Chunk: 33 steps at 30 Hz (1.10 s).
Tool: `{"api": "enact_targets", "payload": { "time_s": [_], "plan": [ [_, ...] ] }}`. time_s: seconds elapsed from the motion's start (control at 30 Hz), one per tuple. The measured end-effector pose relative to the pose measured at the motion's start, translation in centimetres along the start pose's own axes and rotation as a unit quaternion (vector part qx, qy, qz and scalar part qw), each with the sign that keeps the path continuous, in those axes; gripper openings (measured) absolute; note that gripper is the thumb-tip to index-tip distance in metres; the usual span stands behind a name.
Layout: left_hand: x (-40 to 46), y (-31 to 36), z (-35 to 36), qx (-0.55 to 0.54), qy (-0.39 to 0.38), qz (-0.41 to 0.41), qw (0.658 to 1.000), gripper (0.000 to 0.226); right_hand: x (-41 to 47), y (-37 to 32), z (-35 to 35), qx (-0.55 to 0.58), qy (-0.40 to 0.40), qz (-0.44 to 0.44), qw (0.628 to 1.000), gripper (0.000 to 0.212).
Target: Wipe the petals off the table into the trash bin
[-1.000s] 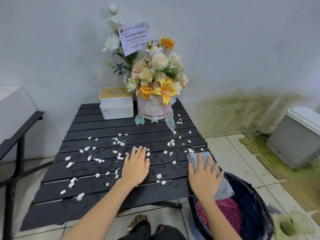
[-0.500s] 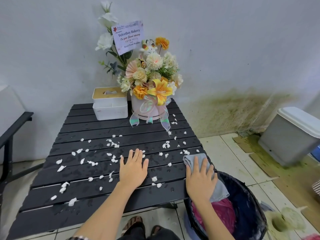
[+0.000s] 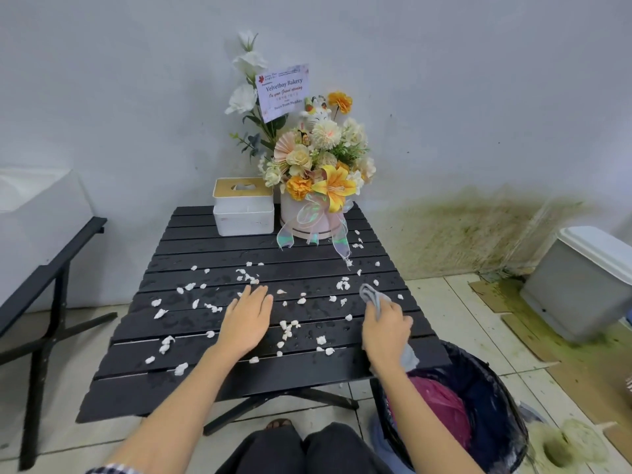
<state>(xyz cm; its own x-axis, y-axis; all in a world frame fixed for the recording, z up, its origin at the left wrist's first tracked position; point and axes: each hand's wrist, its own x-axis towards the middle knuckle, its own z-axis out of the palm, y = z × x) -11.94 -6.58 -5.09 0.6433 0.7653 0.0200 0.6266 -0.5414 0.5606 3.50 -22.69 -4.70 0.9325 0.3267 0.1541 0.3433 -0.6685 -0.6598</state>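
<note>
White petals (image 3: 286, 329) lie scattered over the black slatted counter (image 3: 219, 381), mostly centre & 9 o'clock side. Left hand (image 3: 247, 322) is flat, fingers open, prob. to steady the counter; right hand (image 3: 387, 331) fingers grip a grey cloth (image 3: 372, 296) at the 3 o'clock edge, just above the bin (image 3: 485, 381), so sweeps likely end there. Bouquet (image 3: 318, 172) & tissue box (image 3: 243, 211) at 12 o'clock crowd the far petals.

**Materials and finishes**

Black slatted counter (image 3: 191, 367), semi-gloss, beaded with wet droplets. Thin white petals (image 3: 286, 329), papery and matt, scattered beside the left hand's fingers (image 3: 260, 295). Soft grey cloth (image 3: 374, 299), matt, bunched in the right hand's fingers (image 3: 393, 311). Glossy black plastic liner in the trash bin (image 3: 492, 415). Smooth white plastic tissue box (image 3: 243, 218) with wood-look lid. Iridescent ribbon (image 3: 309, 213), shiny.
</note>
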Motion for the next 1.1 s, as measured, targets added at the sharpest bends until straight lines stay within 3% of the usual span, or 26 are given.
{"api": "enact_targets", "payload": {
  "time_s": [0.17, 0.23, 0.37, 0.47, 0.8, 1.0, 1.1],
  "plan": [
    [-2.6, -2.5, -0.6, -0.058, 0.085, -0.010, 0.995, 0.041, -3.2, -8.2, 3.3, 0.050, -0.040, -0.070, 0.996, 0.031],
    [-3.0, -3.0, -0.9, -0.067, 0.115, -0.010, 0.991, 0.040, -5.1, -10.2, 5.8, -0.003, -0.067, -0.136, 0.989, 0.037],
    [-3.1, -3.6, -0.6, -0.087, 0.128, -0.027, 0.988, 0.041, -8.5, -8.7, 10.3, -0.155, -0.140, -0.265, 0.942, 0.072],
    [-3.1, -2.9, 0.1, -0.077, 0.119, -0.007, 0.990, 0.040, -7.5, -6.8, 11.0, -0.175, -0.129, -0.270, 0.938, 0.070],
    [-1.7, 2.9, 4.1, -0.065, 0.050, 0.036, 0.996, 0.042, 0.8, 3.3, 4.6, -0.244, -0.004, -0.147, 0.959, 0.054],
    [-0.6, 4.9, 5.5, -0.132, 0.045, 0.029, 0.990, 0.042, 2.2, 0.9, 4.3, -0.154, 0.046, -0.172, 0.972, 0.045],
    [0.6, 5.2, 6.4, -0.172, 0.054, 0.013, 0.984, 0.043, 2.0, -2.1, 6.2, -0.125, 0.032, -0.228, 0.965, 0.041]
  ]
}}
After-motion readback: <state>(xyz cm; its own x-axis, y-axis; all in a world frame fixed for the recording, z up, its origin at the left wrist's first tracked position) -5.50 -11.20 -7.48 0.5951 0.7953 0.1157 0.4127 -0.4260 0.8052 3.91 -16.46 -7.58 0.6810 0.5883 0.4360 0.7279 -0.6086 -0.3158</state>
